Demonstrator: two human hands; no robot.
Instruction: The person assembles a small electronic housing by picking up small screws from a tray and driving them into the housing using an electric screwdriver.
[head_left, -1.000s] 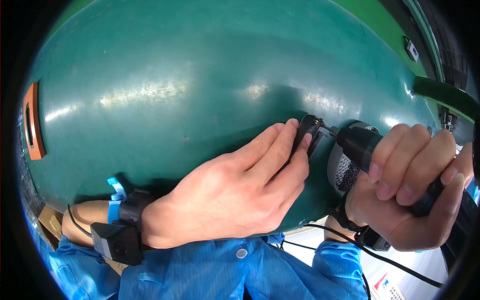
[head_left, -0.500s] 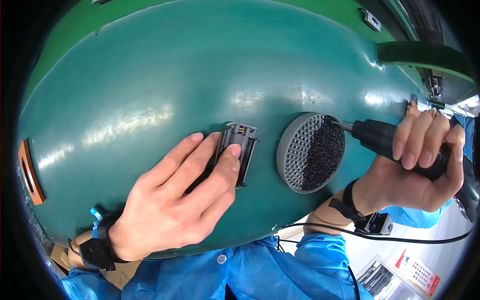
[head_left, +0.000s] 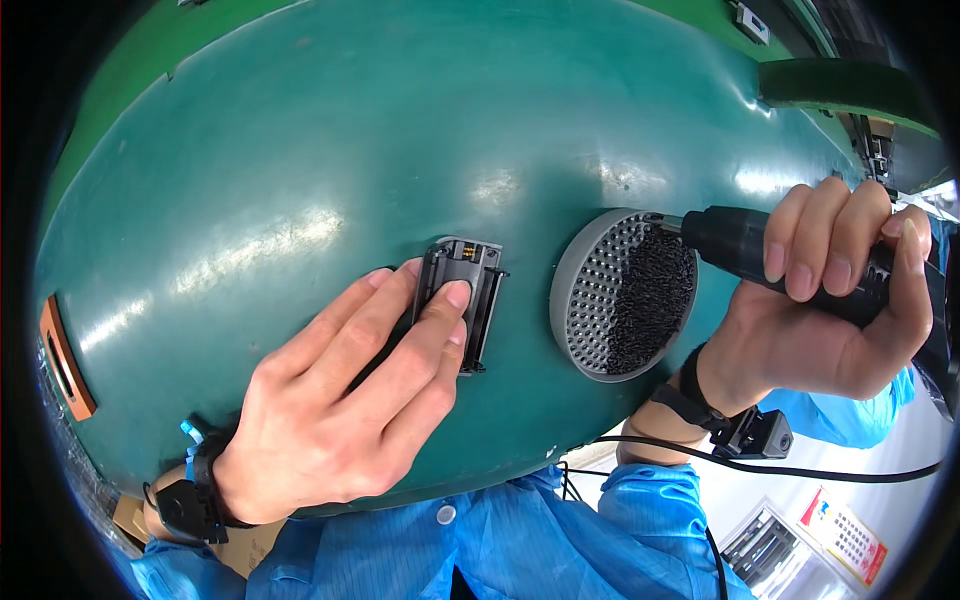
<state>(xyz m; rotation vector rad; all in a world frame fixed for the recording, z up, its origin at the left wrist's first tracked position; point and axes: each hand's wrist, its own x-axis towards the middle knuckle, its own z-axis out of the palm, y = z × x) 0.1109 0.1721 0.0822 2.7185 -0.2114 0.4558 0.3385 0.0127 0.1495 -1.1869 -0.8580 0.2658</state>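
My left hand (head_left: 350, 400) grips a dark grey plastic housing (head_left: 462, 270) against the green table, its fingers over the sides and top. Small gold contacts show at the housing's far end; much of its near part is hidden under the hand. To the right stands a round grey screw tray (head_left: 560, 300), with rows of holes and a heap of small black screws (head_left: 655, 300) over its right half. My right hand (head_left: 830, 290) is wrapped round a black electric screwdriver (head_left: 740, 243), tilted sideways. Its metal tip reaches the screws at the tray's far right rim.
The green tabletop (head_left: 400, 120) stretches out ahead. An orange-brown slotted piece (head_left: 66, 355) lies at the left edge. A black cable (head_left: 780, 468) runs below my right wrist. A dark green curved bar (head_left: 850, 90) stands at the far right.
The screwdriver tip has shifted slightly left and up along the tray's far rim, with my right hand following. My left hand still holds the housing, which appears slightly further left.
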